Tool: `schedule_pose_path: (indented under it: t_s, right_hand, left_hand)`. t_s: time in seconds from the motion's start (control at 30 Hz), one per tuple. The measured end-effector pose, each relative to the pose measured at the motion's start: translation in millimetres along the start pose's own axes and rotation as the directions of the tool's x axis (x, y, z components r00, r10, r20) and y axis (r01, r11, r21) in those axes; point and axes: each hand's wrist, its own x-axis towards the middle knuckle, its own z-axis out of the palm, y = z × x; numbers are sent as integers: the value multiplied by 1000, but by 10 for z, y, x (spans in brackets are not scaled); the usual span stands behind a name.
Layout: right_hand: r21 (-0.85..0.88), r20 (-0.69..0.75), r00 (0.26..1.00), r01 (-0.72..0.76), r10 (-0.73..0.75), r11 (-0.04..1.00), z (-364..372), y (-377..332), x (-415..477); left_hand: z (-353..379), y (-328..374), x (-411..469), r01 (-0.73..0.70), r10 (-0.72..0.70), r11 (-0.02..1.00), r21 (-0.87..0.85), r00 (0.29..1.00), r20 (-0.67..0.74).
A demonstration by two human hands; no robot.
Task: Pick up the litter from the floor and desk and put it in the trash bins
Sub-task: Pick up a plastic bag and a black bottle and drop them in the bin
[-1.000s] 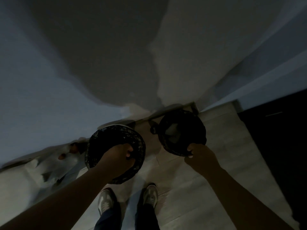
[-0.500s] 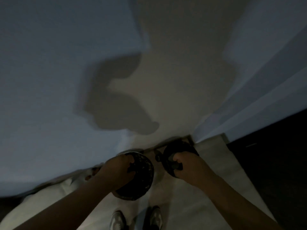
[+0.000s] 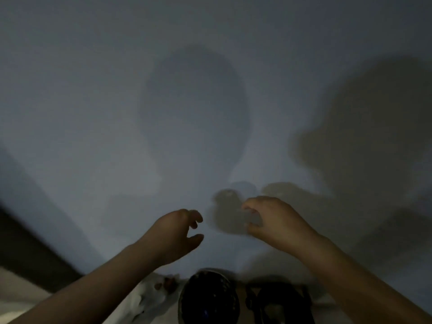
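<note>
Half a second ago a dark trash bin was gripped in each hand; now both have been let go. The left hand (image 3: 175, 232) and right hand (image 3: 268, 219) are raised before the wall (image 3: 93, 90), fingers loosely curled, nothing held. The left bin (image 3: 208, 298) and right bin (image 3: 284, 305) are set on the floor at the wall's foot, directly below the hands. Crumpled white litter (image 3: 142, 300) lies just left of the left bin, seemingly not yet binned.

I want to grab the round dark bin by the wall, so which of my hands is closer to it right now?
Left, narrowly. Your left hand is raised above the round dark bin, slightly left of it; your right hand is higher and further right, over the other bin.
</note>
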Motion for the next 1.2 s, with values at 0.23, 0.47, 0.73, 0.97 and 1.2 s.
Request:
schedule_pose_path:
  t_s: [0.23, 0.47, 0.73, 0.97, 1.2]
  right_hand:
    - [-52, 8, 937, 348, -348, 936, -597, -724, 65]
    - [-108, -76, 762, 635, -643, 765, -913, -2105, 103]
    - [-65, -229, 513, 840, -827, 539, -1137, -4291, -481]
    - [-66, -301, 331, 928, -894, 366, -826, -6298, -1313]
    - [-21, -277, 202, 976, -939, 216, -410, -7802, -1946]
  left_hand:
    - [-480, 216, -912, 220, -213, 975, -3, 942, -260]
    - [-1215, 54, -2160, 447, -382, 895, -5, 758, -529]
    - [-2048, -161, -4203, 632, -432, 773, -58, 457, -778]
    - [-2421, -363, -6309, 841, -453, 540, -14, 277, -848]
    - [-2514, -540, -7884, 919, -495, 382, -101, 111, -862]
